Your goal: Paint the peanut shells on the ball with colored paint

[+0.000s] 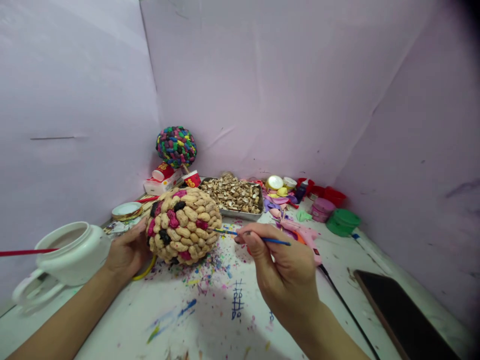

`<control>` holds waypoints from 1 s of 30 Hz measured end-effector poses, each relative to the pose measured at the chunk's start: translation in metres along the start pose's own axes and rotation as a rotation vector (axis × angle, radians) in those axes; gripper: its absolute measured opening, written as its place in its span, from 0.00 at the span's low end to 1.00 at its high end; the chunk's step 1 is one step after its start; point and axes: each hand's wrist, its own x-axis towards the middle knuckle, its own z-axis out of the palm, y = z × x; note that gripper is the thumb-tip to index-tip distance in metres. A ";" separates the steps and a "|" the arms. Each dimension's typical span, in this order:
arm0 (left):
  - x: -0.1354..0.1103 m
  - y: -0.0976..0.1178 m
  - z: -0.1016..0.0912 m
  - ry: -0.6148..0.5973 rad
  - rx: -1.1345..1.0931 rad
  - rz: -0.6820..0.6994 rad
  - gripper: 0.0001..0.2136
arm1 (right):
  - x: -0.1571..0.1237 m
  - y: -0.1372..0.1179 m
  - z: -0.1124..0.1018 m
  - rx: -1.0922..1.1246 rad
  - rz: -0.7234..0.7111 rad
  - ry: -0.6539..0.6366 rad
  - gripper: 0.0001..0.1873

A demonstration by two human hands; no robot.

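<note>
Tan peanuts cover most of the ball (183, 227), with a number of them painted magenta or black, chiefly on its left and upper parts. It is located left of centre over the table (210, 330); whether its underside bears on the surface cannot be confirmed. The left hand (129, 247) grasps the ball at its left side, the fingertips being hidden behind it. The right hand (287, 265) pinches a blue brush (277, 241) between thumb and fingers, the bristles pointing at the ball's right side near a magenta peanut; actual contact cannot be determined. Part of a yellow ring (145, 270) shows below the ball, near the left wrist. Coloured specks and paint streaks mark the table, along with blue lettering (237, 300). Left of the left hand is a white pot (80, 257), with a red stick (28, 252) reaching its mouth. Behind the ball, a metal tray (243, 216) holds a heap of shells (232, 195). In the rear corner, a multicoloured ball (176, 146) sits above a white box (159, 187); its support is unclear. Beyond the right hand lie a pink glue gun (300, 232) and purple balloons (277, 202). Farther right are a pink tub (322, 210) and a green tub (343, 221), near the wall. A dark phone (401, 315) lies at the near right.
</note>
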 end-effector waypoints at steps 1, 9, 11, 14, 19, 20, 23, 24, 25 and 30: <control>0.001 0.000 -0.001 -0.003 -0.006 0.000 0.16 | -0.001 0.001 0.000 0.010 0.008 -0.001 0.08; 0.005 0.000 -0.002 0.035 -0.097 0.001 0.22 | -0.006 0.008 0.007 0.103 0.111 0.011 0.09; 0.004 0.001 0.000 0.044 -0.120 -0.002 0.22 | -0.006 0.009 0.008 0.134 0.146 0.014 0.10; 0.001 0.002 0.001 0.048 -0.126 -0.003 0.22 | -0.006 0.011 0.009 0.156 0.182 0.028 0.11; 0.002 0.001 0.000 0.059 -0.120 -0.006 0.21 | -0.006 0.015 0.009 0.124 0.203 0.053 0.10; 0.002 0.001 0.000 0.059 -0.124 -0.006 0.21 | -0.006 0.015 0.009 0.122 0.204 0.054 0.10; 0.002 0.001 0.001 0.050 -0.143 -0.017 0.21 | -0.006 0.015 0.008 0.111 0.187 0.058 0.10; 0.002 0.002 0.002 0.047 -0.150 -0.024 0.21 | -0.006 0.015 0.008 0.103 0.177 0.062 0.10; 0.002 0.002 0.002 0.046 -0.156 -0.025 0.22 | -0.005 0.014 0.007 0.095 0.170 0.063 0.10; -0.001 0.003 0.005 0.058 -0.176 -0.016 0.24 | -0.006 0.012 0.006 0.090 0.165 0.029 0.10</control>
